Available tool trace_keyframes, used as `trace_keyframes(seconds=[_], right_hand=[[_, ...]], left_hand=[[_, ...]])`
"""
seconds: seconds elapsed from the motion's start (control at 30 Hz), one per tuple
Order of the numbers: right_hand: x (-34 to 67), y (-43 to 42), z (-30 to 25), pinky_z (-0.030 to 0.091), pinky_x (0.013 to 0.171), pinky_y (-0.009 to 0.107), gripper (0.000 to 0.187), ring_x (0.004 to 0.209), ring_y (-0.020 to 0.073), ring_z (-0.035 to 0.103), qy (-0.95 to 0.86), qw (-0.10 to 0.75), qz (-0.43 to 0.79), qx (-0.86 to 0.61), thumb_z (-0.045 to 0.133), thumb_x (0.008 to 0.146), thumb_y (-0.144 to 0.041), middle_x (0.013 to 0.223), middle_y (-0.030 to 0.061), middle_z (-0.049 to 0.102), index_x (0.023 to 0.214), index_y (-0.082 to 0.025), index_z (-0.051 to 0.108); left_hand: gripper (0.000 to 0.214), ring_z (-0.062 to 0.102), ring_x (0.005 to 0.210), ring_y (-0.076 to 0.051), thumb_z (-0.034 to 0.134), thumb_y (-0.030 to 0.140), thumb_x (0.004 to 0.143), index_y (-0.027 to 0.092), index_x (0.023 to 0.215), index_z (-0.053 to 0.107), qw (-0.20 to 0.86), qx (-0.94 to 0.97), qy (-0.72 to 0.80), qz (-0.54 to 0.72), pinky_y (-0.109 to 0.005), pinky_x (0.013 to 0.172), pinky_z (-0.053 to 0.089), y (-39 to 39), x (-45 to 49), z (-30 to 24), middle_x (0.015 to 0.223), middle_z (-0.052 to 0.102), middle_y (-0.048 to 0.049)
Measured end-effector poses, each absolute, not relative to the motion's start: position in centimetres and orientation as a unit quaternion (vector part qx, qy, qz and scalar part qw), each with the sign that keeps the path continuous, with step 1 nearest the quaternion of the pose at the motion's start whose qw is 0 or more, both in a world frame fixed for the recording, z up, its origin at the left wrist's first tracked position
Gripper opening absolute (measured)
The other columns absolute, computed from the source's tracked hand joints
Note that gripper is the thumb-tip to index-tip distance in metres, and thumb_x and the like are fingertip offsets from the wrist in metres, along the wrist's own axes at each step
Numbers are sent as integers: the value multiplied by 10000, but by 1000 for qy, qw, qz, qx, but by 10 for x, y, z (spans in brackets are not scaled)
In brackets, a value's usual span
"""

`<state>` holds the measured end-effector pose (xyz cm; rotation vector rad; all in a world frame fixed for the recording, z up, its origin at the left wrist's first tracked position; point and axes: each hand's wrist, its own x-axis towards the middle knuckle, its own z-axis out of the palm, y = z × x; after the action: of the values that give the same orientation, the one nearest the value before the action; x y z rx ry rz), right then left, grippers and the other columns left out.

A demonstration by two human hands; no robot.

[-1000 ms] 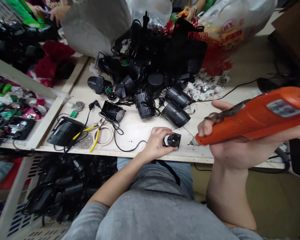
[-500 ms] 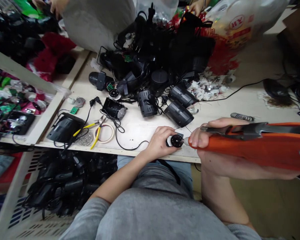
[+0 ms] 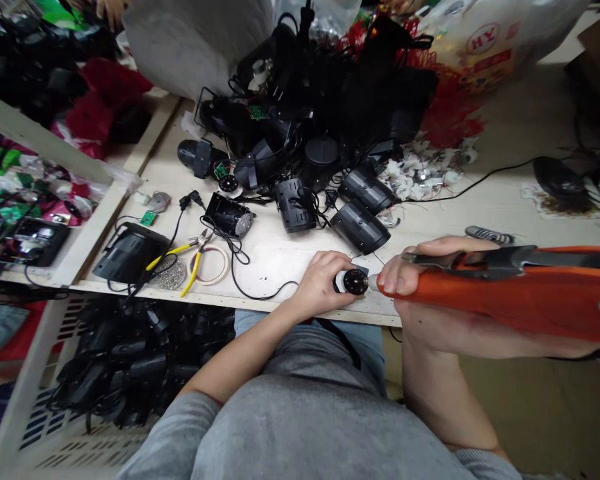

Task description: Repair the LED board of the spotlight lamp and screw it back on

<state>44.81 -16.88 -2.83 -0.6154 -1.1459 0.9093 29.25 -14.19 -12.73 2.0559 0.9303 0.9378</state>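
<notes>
My left hand [image 3: 321,285] is closed around a small round part [image 3: 355,282] with a black slotted face and a white side, held near the bench's front edge. In my right hand [image 3: 405,277] is an orange power screwdriver [image 3: 500,293] with a long metal lever along its body. Its tip meets the right side of the round part, by the fingers of my left hand. Just beyond my hands, black cylindrical housings [image 3: 361,227] lie on the bench. A small dark piece beside the round part is partly covered by my fingers.
Yellow-handled pliers [image 3: 194,270], a tape roll [image 3: 223,267] and screws [image 3: 170,275] lie to the left. Behind is a heap of black housings and cords [image 3: 330,100], beside small white parts [image 3: 425,170]. A crate [image 3: 45,427] of black parts stands below. Another person's hand [image 3: 111,10] shows top left.
My hands, the round part and the screwdriver hold almost the same position. The view has shifted slightly, and the other person's hands at the top have moved.
</notes>
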Motion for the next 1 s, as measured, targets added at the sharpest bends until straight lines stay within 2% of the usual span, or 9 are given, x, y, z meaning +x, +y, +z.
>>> trace_keyframes(seconds=[0.2, 0.4, 0.5, 0.63, 0.67, 0.77, 0.83, 0.9, 1.0], right_hand=[[450, -168, -31, 499, 496, 425, 949, 528, 222, 590, -518, 700, 413, -269, 296, 766, -957, 736, 68, 638, 1113, -191, 736], [453, -167, -25, 520, 511, 434, 890, 558, 235, 615, -538, 676, 431, -262, 389, 752, -944, 747, 61, 642, 1115, -204, 723], [447, -171, -24, 526, 510, 422, 784, 561, 225, 616, -546, 675, 411, -280, 429, 805, -880, 719, 40, 631, 1096, -212, 722], [440, -173, -24, 516, 506, 399, 504, 545, 213, 610, -547, 662, 398, -323, 567, 876, -686, 645, 12, 611, 1055, -245, 732], [439, -173, -25, 507, 494, 398, 517, 534, 214, 605, -539, 666, 401, -325, 553, 875, -702, 637, 16, 609, 1034, -245, 736], [439, -170, -26, 487, 471, 413, 756, 515, 221, 590, -520, 686, 407, -306, 408, 822, -869, 662, 43, 612, 1000, -214, 741], [439, -170, -25, 489, 482, 411, 808, 525, 217, 588, -533, 682, 403, -296, 406, 782, -912, 687, 45, 617, 1013, -210, 733], [437, -171, -23, 496, 503, 404, 721, 534, 209, 585, -536, 679, 395, -310, 469, 799, -867, 681, 27, 614, 1021, -231, 726], [435, -175, -19, 503, 536, 388, 459, 558, 205, 594, -506, 672, 411, -352, 633, 825, -693, 638, -2, 601, 979, -272, 728]], left_hand=[[411, 628, 1092, -262, 856, 371, 689, 211, 1011, 656, 350, 789, 364, 348, -417, 974, 445, -141, 293, -127, 1130, 692, -78], [423, 641, 1079, -261, 862, 385, 686, 210, 1014, 660, 350, 788, 357, 359, -417, 969, 447, -140, 292, -128, 1122, 704, -80], [402, 651, 1064, -260, 856, 380, 696, 208, 1006, 666, 352, 788, 351, 364, -418, 958, 452, -139, 292, -126, 1101, 716, -77], [375, 667, 1020, -248, 863, 362, 695, 203, 973, 669, 368, 783, 346, 361, -410, 943, 465, -137, 291, -123, 1056, 740, -65], [374, 669, 1012, -245, 870, 355, 687, 203, 965, 671, 372, 781, 348, 362, -407, 939, 469, -137, 291, -122, 1045, 745, -62], [383, 671, 1016, -242, 889, 331, 663, 207, 958, 679, 380, 776, 359, 354, -402, 942, 475, -136, 290, -120, 1043, 752, -54], [387, 671, 1021, -242, 895, 321, 651, 213, 956, 681, 385, 775, 364, 345, -402, 949, 476, -136, 290, -119, 1046, 755, -49], [383, 671, 1023, -245, 893, 316, 650, 215, 952, 680, 388, 775, 365, 339, -405, 950, 476, -136, 290, -118, 1046, 756, -48], [377, 669, 1021, -246, 884, 319, 659, 208, 953, 675, 389, 776, 365, 336, -411, 952, 474, -135, 290, -117, 1048, 754, -51]])
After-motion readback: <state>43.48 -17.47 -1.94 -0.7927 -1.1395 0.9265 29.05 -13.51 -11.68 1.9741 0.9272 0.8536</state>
